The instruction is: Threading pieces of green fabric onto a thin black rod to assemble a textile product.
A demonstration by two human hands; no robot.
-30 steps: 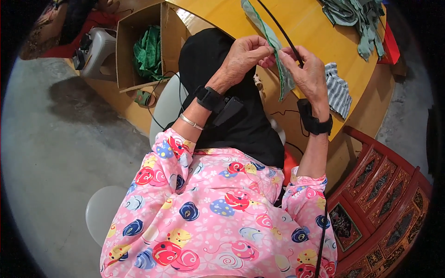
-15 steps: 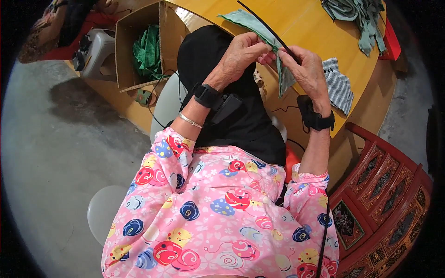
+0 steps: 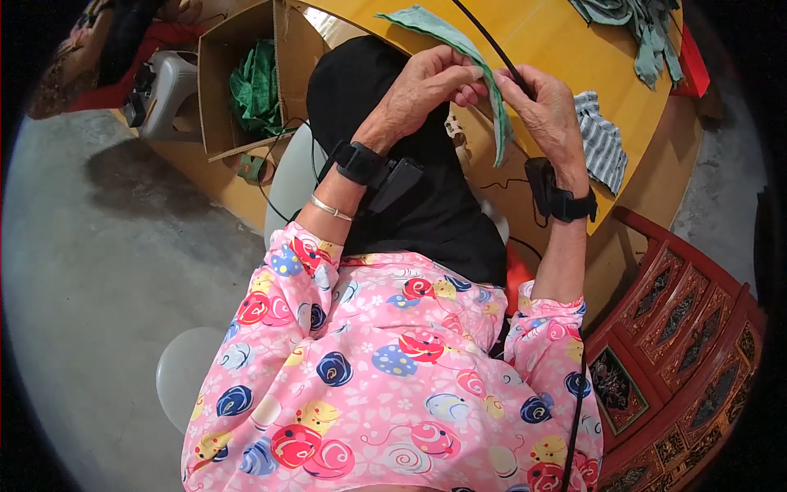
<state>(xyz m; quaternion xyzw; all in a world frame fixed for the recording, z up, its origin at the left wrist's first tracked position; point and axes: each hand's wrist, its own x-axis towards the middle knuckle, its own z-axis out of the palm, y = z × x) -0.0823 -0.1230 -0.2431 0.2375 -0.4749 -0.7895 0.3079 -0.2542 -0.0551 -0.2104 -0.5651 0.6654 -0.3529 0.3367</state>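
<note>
A strip of green cloth (image 3: 434, 29) lies between the person's two hands, above the near edge of the yellow desk (image 3: 557, 57). The left hand (image 3: 426, 88) has its grip pinching the strip from the left side, thumb against fingers. The right hand (image 3: 545, 102) meets it from the other side, its grip also closed on the cloth, thumb and fingertips just beside those of the left. One end of the strip reaches up and leftward past the grip; the other hangs down below it. A thin black cord (image 3: 490, 39) runs down to the right hand; whether it is held cannot be told.

Left of the desk, an open cardboard box (image 3: 303, 61) contains crumpled darker green material (image 3: 256, 90). Grey-and-white striped fabric (image 3: 601, 143) lies near the right hand, and a green cloth heap (image 3: 627, 25) sits farther up the desk.
</note>
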